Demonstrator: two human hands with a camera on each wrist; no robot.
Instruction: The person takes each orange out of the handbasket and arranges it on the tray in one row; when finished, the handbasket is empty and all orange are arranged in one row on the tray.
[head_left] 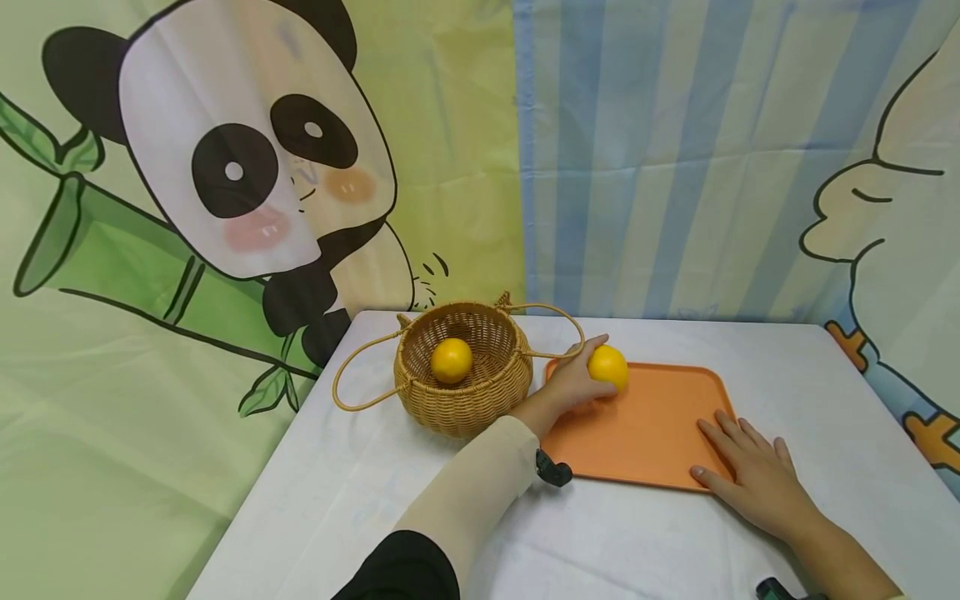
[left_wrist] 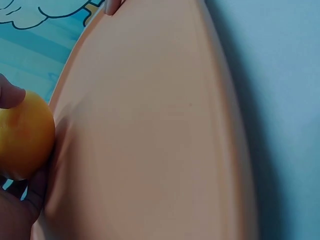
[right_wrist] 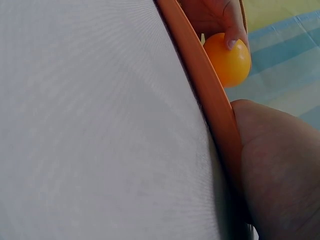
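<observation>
In the head view we see an orange tray (head_left: 660, 425) on a white-covered table (head_left: 360, 492). At the tray's far left part, our left hand (head_left: 566, 387) grips a yellow ball-shaped fruit (head_left: 611, 369) between thumb and fingers. Our right hand (head_left: 757, 475) lies spread at the tray's near right corner, its fingers extended over the rim and grasping nothing that we can see. Just left of the tray stands a wicker basket (head_left: 465, 412) with a second yellow fruit (head_left: 452, 361) inside; one basket handle (head_left: 551, 307) reaches above the tray's far left corner. Behind the tray hangs a striped curtain (head_left: 637, 167).

In the left wrist view we see the held fruit pinched beside the tray's edge; we cannot tell whether it touches the tray. Fingertips show at the tray's far end.

In the right wrist view our right hand is against the tray's rim, and the held fruit appears beyond that rim, with the left thumb pressed on it.
</observation>
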